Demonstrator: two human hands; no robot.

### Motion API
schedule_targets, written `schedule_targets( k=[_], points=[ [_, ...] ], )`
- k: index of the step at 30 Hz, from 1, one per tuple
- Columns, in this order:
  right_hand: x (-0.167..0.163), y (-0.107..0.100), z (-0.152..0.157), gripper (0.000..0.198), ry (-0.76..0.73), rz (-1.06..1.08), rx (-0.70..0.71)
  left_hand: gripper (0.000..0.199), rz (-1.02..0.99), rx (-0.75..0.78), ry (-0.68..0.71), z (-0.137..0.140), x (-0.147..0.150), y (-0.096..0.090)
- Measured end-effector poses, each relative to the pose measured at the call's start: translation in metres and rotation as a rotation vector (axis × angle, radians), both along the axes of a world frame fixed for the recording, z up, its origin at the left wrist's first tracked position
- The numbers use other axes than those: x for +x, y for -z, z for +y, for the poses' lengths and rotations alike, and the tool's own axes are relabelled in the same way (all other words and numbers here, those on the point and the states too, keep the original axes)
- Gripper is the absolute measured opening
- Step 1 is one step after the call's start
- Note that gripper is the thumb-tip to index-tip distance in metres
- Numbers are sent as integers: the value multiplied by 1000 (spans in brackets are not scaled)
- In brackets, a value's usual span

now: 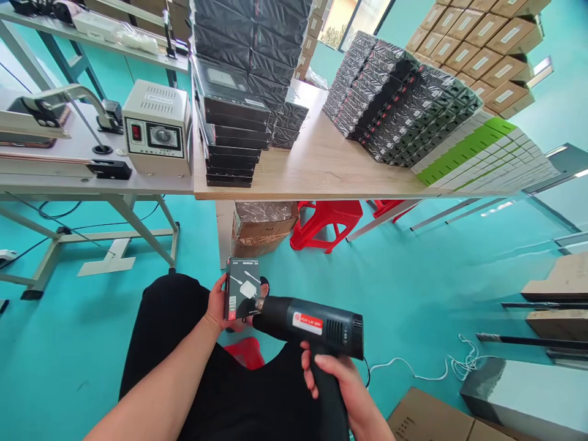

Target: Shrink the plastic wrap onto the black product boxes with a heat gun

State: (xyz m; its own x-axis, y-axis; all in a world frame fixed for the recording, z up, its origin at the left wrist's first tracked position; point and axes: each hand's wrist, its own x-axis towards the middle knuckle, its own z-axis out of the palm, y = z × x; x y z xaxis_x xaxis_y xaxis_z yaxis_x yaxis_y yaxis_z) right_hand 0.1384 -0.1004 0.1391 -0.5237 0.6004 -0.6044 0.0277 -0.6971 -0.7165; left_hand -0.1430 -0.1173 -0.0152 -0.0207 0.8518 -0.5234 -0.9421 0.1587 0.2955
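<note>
A small black retail box [242,285] with a white charger and cables printed on it is in my left hand [217,301], which grips it by its left side above my lap. My right hand [337,373] is wrapped round the handle of a black heat gun [316,321] with a red and white label. Its metal nozzle points left at the lower right part of the box front, very close to it; whether they touch I cannot tell. The fingers of my left hand behind the box are hidden.
On the wooden table [321,174] ahead stand stacked black boxes [234,122], film-wrapped packs [395,92] and white-green boxes [482,153]. A sealing machine with a beige control box [157,125] stands left. Below are a carton [264,229] and a red stool [328,220]. A white cable [432,378] crosses the floor.
</note>
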Motion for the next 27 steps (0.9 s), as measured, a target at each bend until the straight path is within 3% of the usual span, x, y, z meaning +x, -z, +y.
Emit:
schedule_targets(
  k=[4, 8, 13, 19, 23, 27],
  points=[
    [7, 8, 13, 32, 295, 100, -170, 66, -71, -5, 187, -2, 4, -2],
    [13, 9, 20, 31, 337, 141, -214, 64, -112, -30, 322, -3, 9, -3],
    [14, 14, 19, 31, 358, 154, -229, 58, -155, -25, 371, -3, 13, -6],
    [2, 17, 23, 29, 318, 201, -249, 53, -210, -33, 365, -3, 17, -4],
    [-15, 8, 24, 27, 282, 172, -170, 50, -181, -41, 373, -2, 19, -3],
    [-26, -7, 20, 29, 48, 43, -5, 49, -146, -58, 371, -2, 20, -1]
  ],
)
